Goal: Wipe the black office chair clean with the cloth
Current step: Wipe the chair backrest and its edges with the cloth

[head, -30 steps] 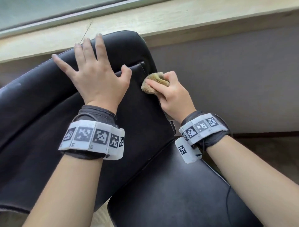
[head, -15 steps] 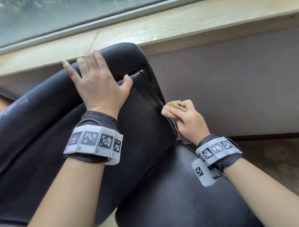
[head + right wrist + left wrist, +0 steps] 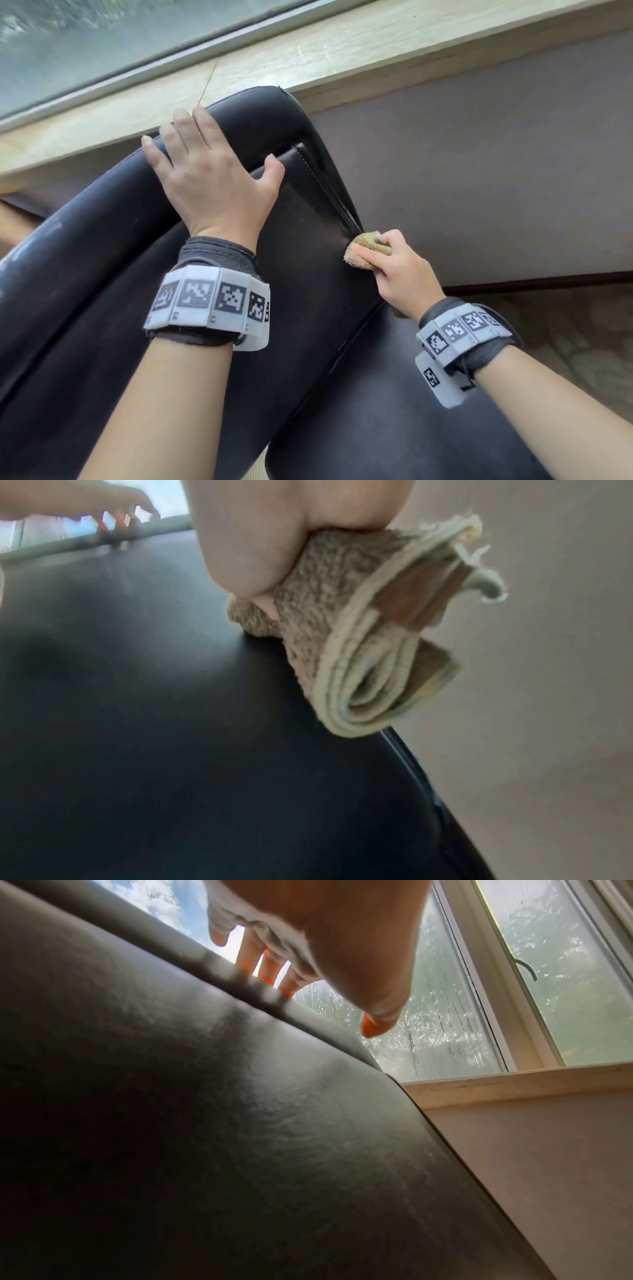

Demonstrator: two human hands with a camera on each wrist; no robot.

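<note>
The left hand (image 3: 219, 185), fingers spread, presses flat on the black office chair (image 3: 102, 274) backrest; the right hand (image 3: 400, 270) fingers pinch the folded cloth (image 3: 363, 253) against the backrest's right edge.

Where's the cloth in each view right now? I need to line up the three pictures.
Head: the cloth sits right of centre, bunched in the right hand, pressed on the chair's right edge.
Left wrist: not in view.
Right wrist: the cloth fills the upper centre-right, folded and gripped from above, touching the chair's edge.
Shared landmark: the left hand flat on the chair back shows in all three, small at top left in the right wrist view.
</note>
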